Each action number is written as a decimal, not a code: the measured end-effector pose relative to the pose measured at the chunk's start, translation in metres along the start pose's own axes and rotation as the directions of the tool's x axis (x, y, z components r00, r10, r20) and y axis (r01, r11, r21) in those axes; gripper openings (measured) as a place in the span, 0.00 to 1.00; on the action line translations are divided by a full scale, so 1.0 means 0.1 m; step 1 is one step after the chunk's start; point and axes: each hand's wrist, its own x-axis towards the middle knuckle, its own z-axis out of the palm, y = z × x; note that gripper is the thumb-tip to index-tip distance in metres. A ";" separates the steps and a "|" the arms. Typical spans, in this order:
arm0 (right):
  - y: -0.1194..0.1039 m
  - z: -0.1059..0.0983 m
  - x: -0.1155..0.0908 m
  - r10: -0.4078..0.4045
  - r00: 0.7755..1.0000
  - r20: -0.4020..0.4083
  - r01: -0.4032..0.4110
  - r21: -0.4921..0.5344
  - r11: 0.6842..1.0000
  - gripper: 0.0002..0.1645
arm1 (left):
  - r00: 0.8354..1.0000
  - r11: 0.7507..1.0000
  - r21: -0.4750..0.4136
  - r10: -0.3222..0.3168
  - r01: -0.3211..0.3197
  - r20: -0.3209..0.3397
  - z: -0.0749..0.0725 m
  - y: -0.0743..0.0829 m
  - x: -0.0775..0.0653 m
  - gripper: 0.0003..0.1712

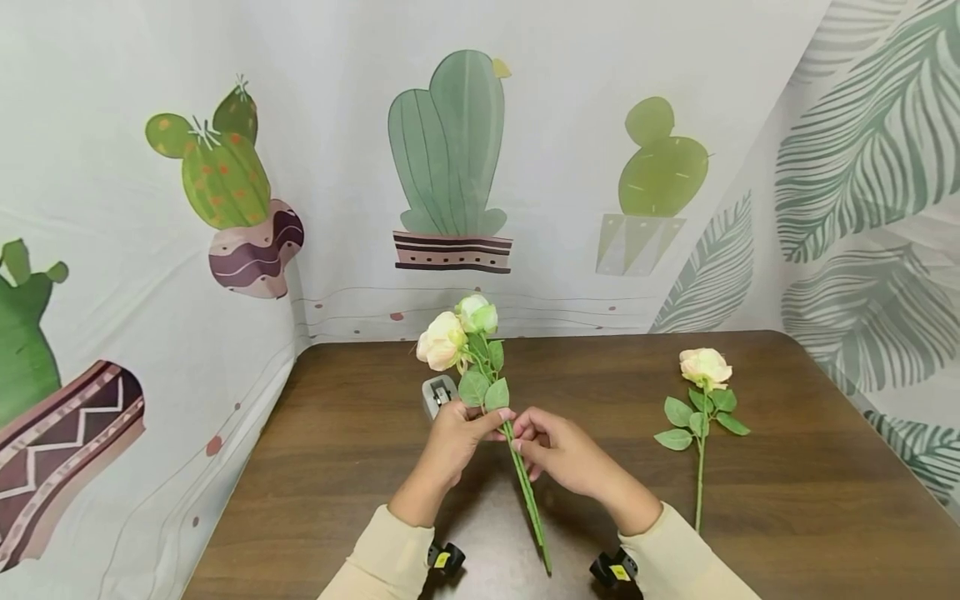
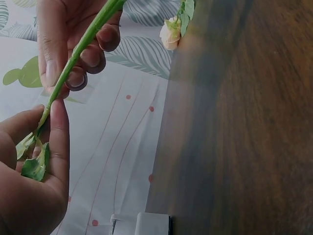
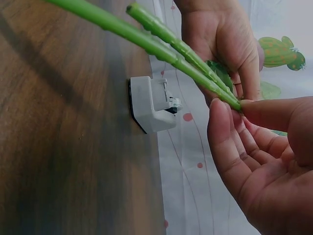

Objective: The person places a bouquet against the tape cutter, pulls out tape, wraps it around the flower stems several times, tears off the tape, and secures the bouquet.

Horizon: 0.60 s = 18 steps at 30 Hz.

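Note:
Two artificial roses, a peach one (image 1: pixel 441 342) and a greenish-white one (image 1: pixel 477 314), are held together over the table, heads up and away from me. My left hand (image 1: pixel 459 437) pinches their green stems (image 1: pixel 531 500) just below the leaves. Lower down and close beside it, my right hand (image 1: pixel 566 452) has thumb and fingertips on either side of the stems. In the right wrist view, the two stem ends (image 3: pixel 161 36) stick out past the right fingertips, one longer than the other. Leaves (image 2: pixel 35 166) show against the left palm in the left wrist view.
A third rose (image 1: pixel 705 367), cream-coloured and leafy, lies on the brown table (image 1: pixel 337 467) to the right. Behind my left hand stands a small pale grey box-shaped device (image 1: pixel 438 392) with a cut-out. A cactus-print cloth (image 1: pixel 337 167) hangs along the table's back edge.

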 end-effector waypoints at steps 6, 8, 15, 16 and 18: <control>-0.01 -0.01 0.00 -0.005 1.000 0.000 0.005 -0.040 0.999 0.07 | 1.000 1.000 0.002 0.000 0.000 -0.022 -0.01 0.01 0.00 0.11; -0.01 -0.02 0.00 -0.010 1.000 0.001 0.010 -0.055 0.998 0.08 | 0.999 1.000 0.008 0.004 -0.004 -0.033 -0.02 0.01 0.01 0.12; 0.05 -0.06 0.00 -0.015 1.000 -0.016 0.014 -0.076 0.997 0.10 | 0.998 1.000 0.002 0.011 -0.011 -0.069 -0.07 0.03 0.02 0.14; 0.07 -0.07 -0.01 -0.013 1.000 -0.023 0.011 -0.079 0.997 0.10 | 0.997 1.000 0.003 0.008 -0.008 -0.072 -0.08 0.03 0.02 0.14; 0.11 -0.09 -0.02 -0.010 0.999 -0.038 0.007 -0.089 0.996 0.09 | 0.997 1.000 0.003 0.006 -0.005 -0.080 -0.09 0.03 0.02 0.15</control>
